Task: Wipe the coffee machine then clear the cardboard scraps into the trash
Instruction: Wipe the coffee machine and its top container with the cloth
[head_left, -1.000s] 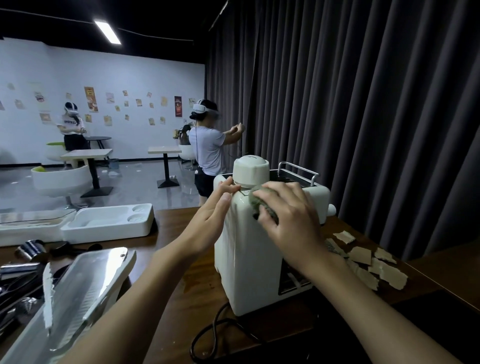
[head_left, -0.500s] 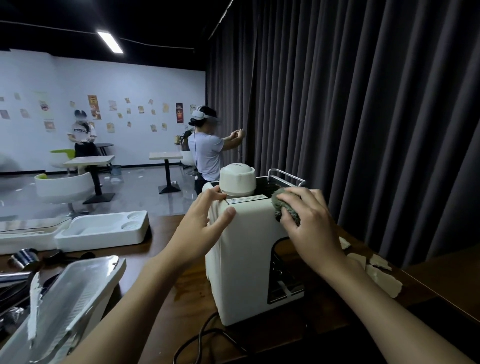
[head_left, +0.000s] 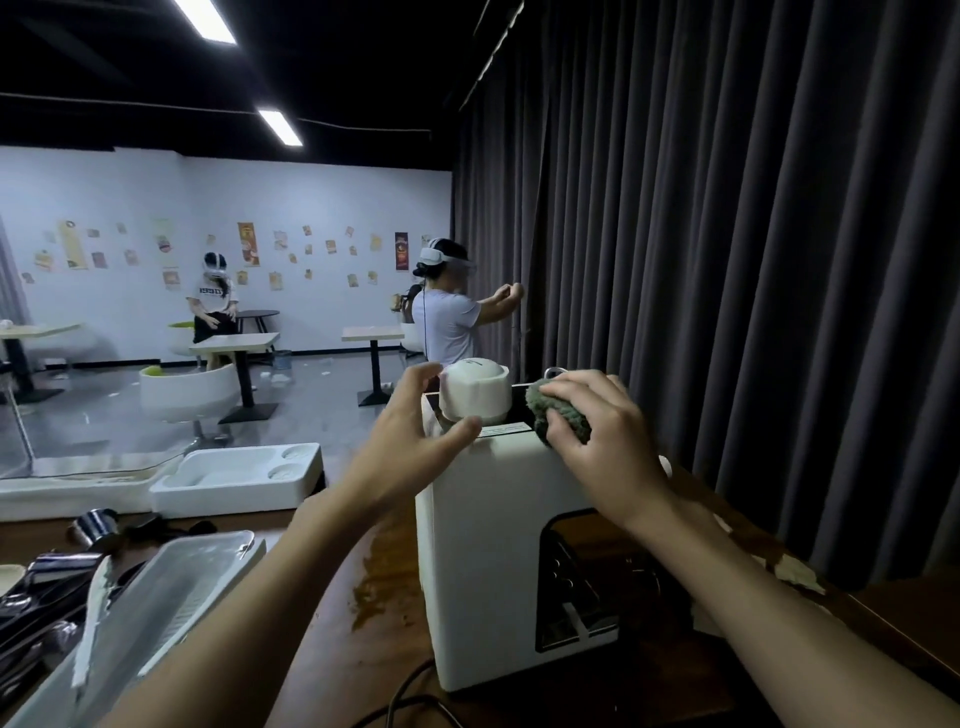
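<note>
A dark pleated curtain (head_left: 727, 260) fills the view from 12 to 4 o'clock. Below it, a brown wooden tabletop (head_left: 322, 597) runs across the lower half, with a rough, paler brown patch just left of the machine.

The white coffee machine (head_left: 483, 545) stands upright on the tabletop a little below the centre of the view. Its dark front opening faces toward 4 o'clock, and a black cord (head_left: 405, 696) trails out at its base toward 7 o'clock.

At the machine's 8 o'clock a clear plastic lid (head_left: 171, 587) lies tilted over some metal utensils. At its 10 o'clock sits a white foam tray (head_left: 234, 478).

The left grip (head_left: 410, 452) is spread wide over the machine's top left corner, with the thumb on the top edge and the fingers reaching beside the round white cap (head_left: 475, 389). It holds nothing.

The right grip (head_left: 602, 452) is curled around a wadded green cloth (head_left: 561, 410) and presses it onto the machine's top right edge.

The cardboard scraps (head_left: 795, 571) lie on the tabletop at the machine's 3 o'clock, partly hidden behind the right forearm.
</note>
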